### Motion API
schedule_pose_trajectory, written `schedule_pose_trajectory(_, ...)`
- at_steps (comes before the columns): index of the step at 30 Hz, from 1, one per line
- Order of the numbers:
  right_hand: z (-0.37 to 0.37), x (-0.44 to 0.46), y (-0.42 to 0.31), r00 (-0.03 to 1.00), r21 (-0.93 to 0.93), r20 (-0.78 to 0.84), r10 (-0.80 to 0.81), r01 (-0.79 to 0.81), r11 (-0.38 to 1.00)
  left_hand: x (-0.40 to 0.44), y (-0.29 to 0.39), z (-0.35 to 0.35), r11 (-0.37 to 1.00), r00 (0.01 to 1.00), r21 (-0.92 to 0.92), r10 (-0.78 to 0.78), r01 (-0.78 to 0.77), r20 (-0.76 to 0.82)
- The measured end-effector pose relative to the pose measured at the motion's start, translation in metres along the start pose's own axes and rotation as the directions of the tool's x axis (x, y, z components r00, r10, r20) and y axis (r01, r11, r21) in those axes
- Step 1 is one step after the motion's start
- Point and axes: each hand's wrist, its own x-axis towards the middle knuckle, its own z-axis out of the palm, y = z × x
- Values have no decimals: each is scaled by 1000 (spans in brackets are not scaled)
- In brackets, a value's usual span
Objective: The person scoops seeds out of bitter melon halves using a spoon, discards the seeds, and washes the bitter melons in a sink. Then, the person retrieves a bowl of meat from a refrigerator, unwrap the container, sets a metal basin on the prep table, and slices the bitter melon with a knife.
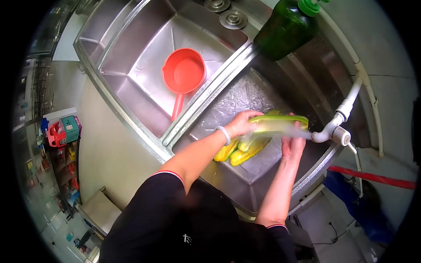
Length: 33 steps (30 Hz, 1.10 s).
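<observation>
Under the water stream in the right-hand sink basin, a long halved gourd [280, 124] with a green rim and pale hollowed inside is held lengthwise. My left hand [242, 124], with a pale bangle at the wrist, grips its left end. Near its right end, my right hand [294, 143] holds it from below, some fingers hidden behind it. Water flows from the white tap [326, 135] across the gourd. Beneath my hands, several yellow-green gourd pieces [245, 153] lie on the basin floor, partly covered by my left hand.
A red dipper [184, 72] lies in the left basin, past the metal divider [210, 94]. At the back corner stands a dark green pump bottle [287, 30]. Two round metal drain parts [233, 19] sit on the rear ledge. White pipes [353, 90] run along the right wall.
</observation>
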Motion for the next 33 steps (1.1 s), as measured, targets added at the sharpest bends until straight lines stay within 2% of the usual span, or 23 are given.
schedule_pose_trajectory(1,6,-6,-3,997,-96,2,-82,82,992,7,-5,5,993,991,-100,-79,68,-111)
schedule_pose_trajectory(2,9,-10,-5,996,-99,2,-84,83,992,13,-13,9,992,991,-103,-78,67,-110)
schedule_pose_trajectory(4,14,-18,-5,970,-144,56,-238,244,959,21,-26,16,932,909,-239,-329,271,-254)
schedule_pose_trajectory(5,19,-25,-4,970,-143,53,-238,243,959,16,-22,21,821,884,-516,-407,245,-229)
schedule_pose_trajectory(6,26,-33,0,942,-179,39,-332,334,925,18,-26,24,822,884,-513,-408,247,-228)
schedule_pose_trajectory(8,32,-46,12,905,-214,22,-424,419,883,23,-32,31,526,745,-787,-654,323,-132)
schedule_pose_trajectory(9,30,-53,20,894,-245,23,-447,438,865,15,-21,28,516,862,-789,-506,333,33)
schedule_pose_trajectory(10,24,-60,26,882,-278,22,-470,457,845,11,-8,34,517,860,-784,-508,343,41)
schedule_pose_trajectory(12,-1,-74,47,902,-361,14,-432,408,839,-2,38,43,162,918,-934,-299,318,260)
schedule_pose_trajectory(14,0,-92,57,789,-755,458,-410,589,289,-12,45,47,159,893,-917,-339,366,297)
schedule_pose_trajectory(15,-2,-96,55,787,-754,458,-413,590,289,-15,43,46,204,885,-901,-362,382,293)
schedule_pose_trajectory(17,-8,-104,52,726,-684,641,-247,687,245,-23,32,34,252,880,-878,-366,406,302)
schedule_pose_trajectory(18,-20,-100,54,729,-687,637,-250,684,245,-27,24,26,359,930,-878,-303,316,210)
schedule_pose_trajectory(19,-42,-91,58,855,-609,504,-122,452,652,-29,16,15,494,936,-815,-315,302,156)
schedule_pose_trajectory(20,-58,-85,61,909,-402,411,72,110,909,-31,13,2,617,942,-732,-319,287,101)
schedule_pose_trajectory(21,-63,-76,62,956,-466,291,43,102,879,-30,3,-11,667,940,-691,-336,278,54)
schedule_pose_trajectory(22,-74,-59,70,956,-465,291,41,103,879,-30,-6,-24,714,938,-647,-348,266,2)
schedule_pose_trajectory(24,-103,-16,103,984,-875,-170,50,-174,452,-40,-7,-46,752,916,-574,-401,324,-9)
schedule_pose_trajectory(25,-111,-1,122,985,-874,-166,52,-171,455,-42,-28,-51,770,884,-483,-466,417,21)
schedule_pose_trajectory(27,-119,16,152,997,-995,-49,-61,-54,-84,-51,-47,-50,737,817,-384,-569,557,93)
schedule_pose_trajectory(28,-122,20,159,997,-996,-48,-56,-52,-78,-58,-57,-45,725,834,-430,-532,538,146)
schedule_pose_trajectory(31,-120,19,163,983,-992,-109,-150,-118,-50,-62,-94,-17,662,766,-466,-640,587,58)
schedule_pose_trajectory(33,-117,14,145,998,-992,-57,-33,-61,-112,-61,-111,-1,646,770,-493,-634,582,79)
